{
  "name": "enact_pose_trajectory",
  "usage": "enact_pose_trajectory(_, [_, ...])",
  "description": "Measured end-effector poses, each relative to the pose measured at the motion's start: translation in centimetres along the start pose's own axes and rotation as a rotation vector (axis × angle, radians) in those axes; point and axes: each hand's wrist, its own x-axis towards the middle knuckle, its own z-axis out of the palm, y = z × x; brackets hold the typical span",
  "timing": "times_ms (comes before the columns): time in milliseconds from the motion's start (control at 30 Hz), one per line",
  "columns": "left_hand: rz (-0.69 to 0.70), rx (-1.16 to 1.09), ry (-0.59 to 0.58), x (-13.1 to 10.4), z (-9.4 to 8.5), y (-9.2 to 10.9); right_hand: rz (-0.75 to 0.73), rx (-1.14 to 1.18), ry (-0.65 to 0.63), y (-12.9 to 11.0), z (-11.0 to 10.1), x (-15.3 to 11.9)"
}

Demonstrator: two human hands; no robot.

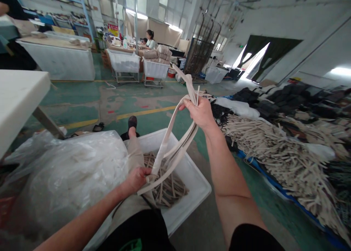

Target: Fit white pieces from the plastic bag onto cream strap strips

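Several long beige fabric strips (180, 148) stretch between my two hands. My right hand (199, 110), raised at the centre, is closed round their upper part, and loose ends stick up above it. Lower down, my left hand (138, 178) pinches the lower ends of the strips near my leg. Beneath them stands a white plastic bin (196, 178) with a tangle of brown-beige strips (171, 190) inside. Part of that tangle is hidden behind the held strips and my left hand.
A clear plastic bag (79, 170) bulges at the left, below a white table corner (22, 94). On the right, a large strip pile (274, 152) lies on blue sheeting. White carts (124, 63) and a seated person (150, 41) are farther back.
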Motion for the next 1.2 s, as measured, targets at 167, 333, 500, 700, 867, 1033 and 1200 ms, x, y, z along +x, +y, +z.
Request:
enact_pose_trajectory(167, [-0.007, 0.113, 0.149, -0.3, -2.5, -1.5, 0.071, -0.079, 0.093, 3.2, 0.1, 1.2])
enact_pose_trajectory(333, [-0.136, 0.121, 0.336, -2.7, -8.3, -3.8, 0.062, 0.022, 0.11, 4.9, 0.8, 1.2])
enact_pose_trajectory(500, [-0.262, 0.14, 0.477, -7.3, -11.9, -7.1, 0.144, 0.136, 0.032, 5.6, 1.0, -0.5])
enact_pose_trajectory(700, [-0.398, 0.124, 0.513, -13.0, -12.1, -11.3, 0.431, 0.076, -0.533, 8.9, 1.1, -7.7])
enact_pose_trajectory(867, [-0.495, 0.188, 0.528, -16.4, -11.5, -12.8, 0.681, 0.125, -0.603, 10.9, 1.6, -15.1])
enact_pose_trajectory(1033, [-0.576, 0.19, 0.551, -17.9, -11.1, -13.8, 0.759, 0.113, -0.561, 11.0, 1.2, -16.6])
enact_pose_trajectory(1200, [-0.679, 0.131, 0.525, -17.9, -10.0, -15.6, 0.608, 0.487, -0.47, 8.6, 2.7, -14.5])
